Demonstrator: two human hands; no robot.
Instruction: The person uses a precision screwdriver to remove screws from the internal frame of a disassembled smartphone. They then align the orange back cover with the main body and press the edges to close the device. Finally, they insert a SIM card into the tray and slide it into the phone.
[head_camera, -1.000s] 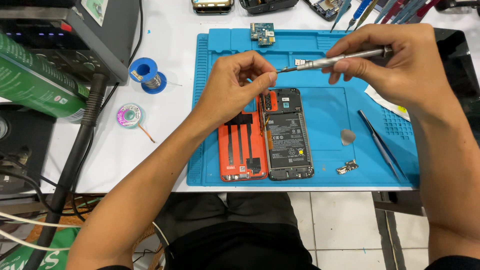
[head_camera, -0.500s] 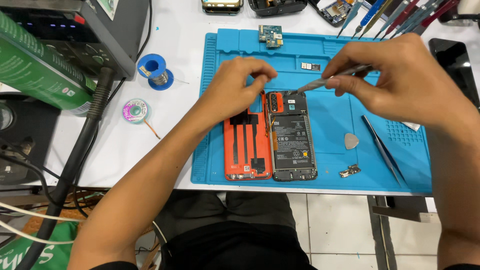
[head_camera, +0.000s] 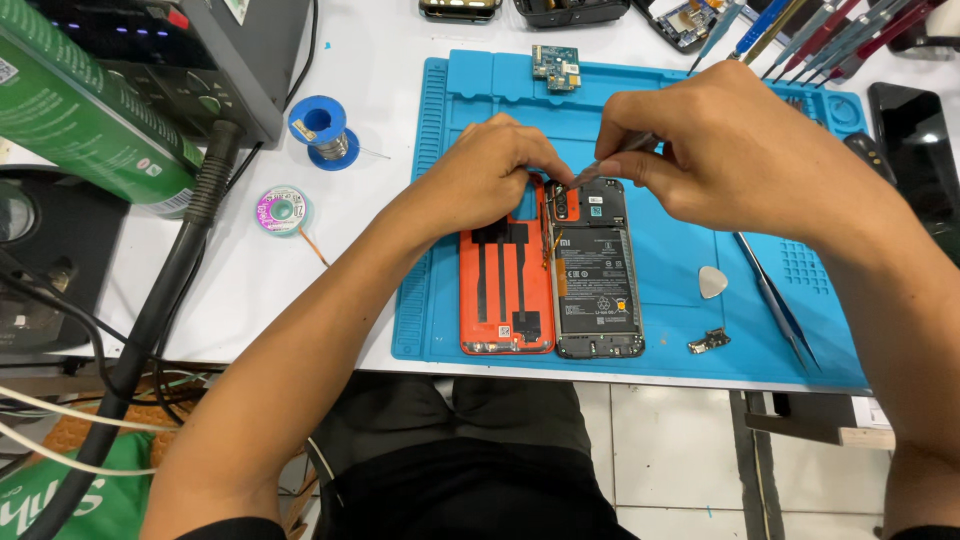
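Left hand (head_camera: 490, 170) fingers pinched and curled, right hand (head_camera: 730, 150) closed in a pen grip, forearms angled inward

My white workbench (head_camera: 390, 60) carries a blue repair mat (head_camera: 440, 300) that reaches its near edge. To the mat's left a blue solder spool (head_camera: 320, 128) and a small pink wick reel (head_camera: 281, 211) lie on the bare white top. A grey station box (head_camera: 200, 60) stands at the far left corner, a black phone (head_camera: 918, 140) lies at the right edge, and screwdrivers (head_camera: 830, 35) lie along the far edge.

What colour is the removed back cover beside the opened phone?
Orange back cover with black strips; head view.
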